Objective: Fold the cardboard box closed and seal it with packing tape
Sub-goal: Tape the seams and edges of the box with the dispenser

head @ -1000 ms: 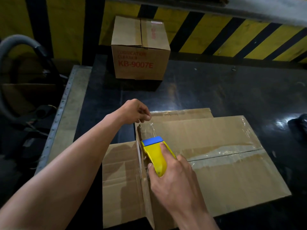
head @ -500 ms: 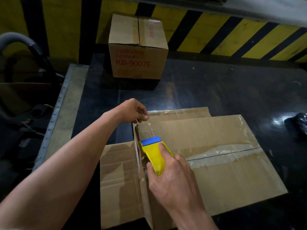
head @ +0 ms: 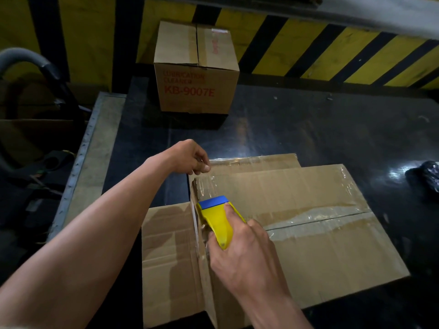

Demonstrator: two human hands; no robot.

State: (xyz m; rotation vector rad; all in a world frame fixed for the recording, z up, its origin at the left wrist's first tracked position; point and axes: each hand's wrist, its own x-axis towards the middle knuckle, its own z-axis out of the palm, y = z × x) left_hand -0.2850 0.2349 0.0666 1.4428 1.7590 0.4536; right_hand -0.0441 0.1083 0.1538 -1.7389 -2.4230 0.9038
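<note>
A flattened brown cardboard box (head: pixel 308 233) lies on the dark table, with old clear tape along its middle seam and a flap (head: pixel 168 262) spread out to the left. My right hand (head: pixel 247 260) grips a yellow tape dispenser with a blue head (head: pixel 217 217), set on the box's left fold. Clear tape (head: pixel 205 186) stretches from the dispenser up to my left hand (head: pixel 190 157), which pinches the tape's end at the box's far left corner.
A closed brown box printed KB-9007E (head: pixel 197 74) stands at the back of the table (head: pixel 308 129). A crumpled black bag (head: pixel 425 174) lies at the right edge. A grey metal ledge (head: pixel 90 162) runs along the left; a cart handle (head: pixel 28 60) is beyond it.
Both hands and the dispenser have stayed nearly still on the box's left fold; only the view has shifted slightly.
</note>
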